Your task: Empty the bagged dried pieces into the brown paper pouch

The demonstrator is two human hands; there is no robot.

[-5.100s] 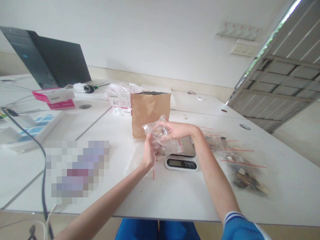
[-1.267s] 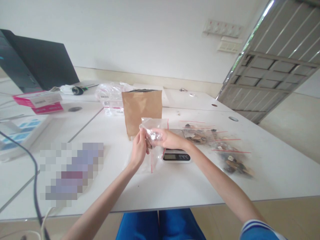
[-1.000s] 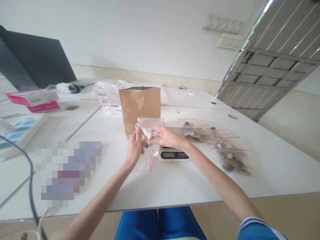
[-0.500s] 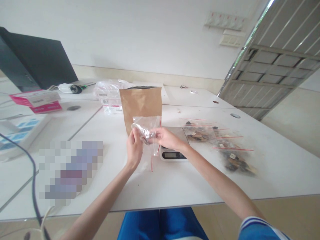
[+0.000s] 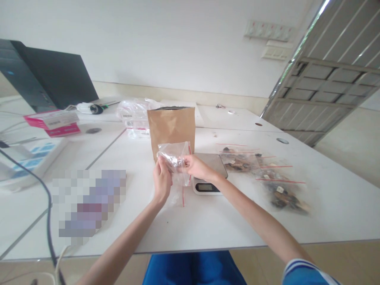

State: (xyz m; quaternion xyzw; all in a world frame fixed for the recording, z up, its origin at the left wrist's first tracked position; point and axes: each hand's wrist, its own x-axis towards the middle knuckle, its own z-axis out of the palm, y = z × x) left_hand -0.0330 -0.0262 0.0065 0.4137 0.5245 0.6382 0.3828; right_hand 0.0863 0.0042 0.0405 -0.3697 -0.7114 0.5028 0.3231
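Between my two hands is a clear zip-lock bag with a red line along its right edge. My left hand pinches its left side, and my right hand grips it at the right, by the red-lined edge. Fingers and glare hide what the bag may contain. Directly behind it stands a brown kraft paper pouch, upright. Below my right hand sits a digital kitchen scale with a dark display. Another clear zip-lock bag lies flat on the table under my hands.
Several zip-lock bags of dark and brown dried pieces lie on the right. A blurred-out object is at left, near a white tray and a cable. Pink-and-white boxes, plastic-wrapped packs and a black computer case stand farther back.
The camera view has shifted slightly, so everything sits a little lower and to the right. Both hands keep hold of the bag, with only small finger movements.
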